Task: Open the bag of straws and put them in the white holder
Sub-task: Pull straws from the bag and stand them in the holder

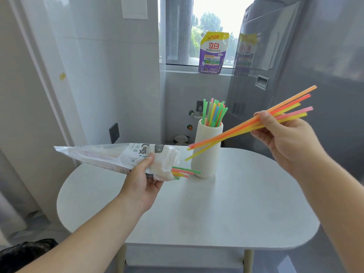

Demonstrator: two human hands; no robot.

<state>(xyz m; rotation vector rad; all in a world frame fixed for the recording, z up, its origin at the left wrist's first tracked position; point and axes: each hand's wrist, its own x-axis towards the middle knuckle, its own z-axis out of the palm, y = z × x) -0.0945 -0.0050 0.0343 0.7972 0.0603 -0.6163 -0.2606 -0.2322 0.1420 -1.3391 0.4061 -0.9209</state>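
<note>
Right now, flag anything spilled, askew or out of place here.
Nothing stands out. The white holder stands upright on the table; all straws sit in it, in the bag or in the right hand's grip.

One wide-angle view sits at the person's head height and looks forward and down over the white table [236,203], which fills the lower middle of the frame. Both forearms enter from the bottom edge. The left hand [141,184] at centre left and the right hand [285,138] at centre right are close to the lens. The window [212,16], at upper middle, lies farther off.
</note>
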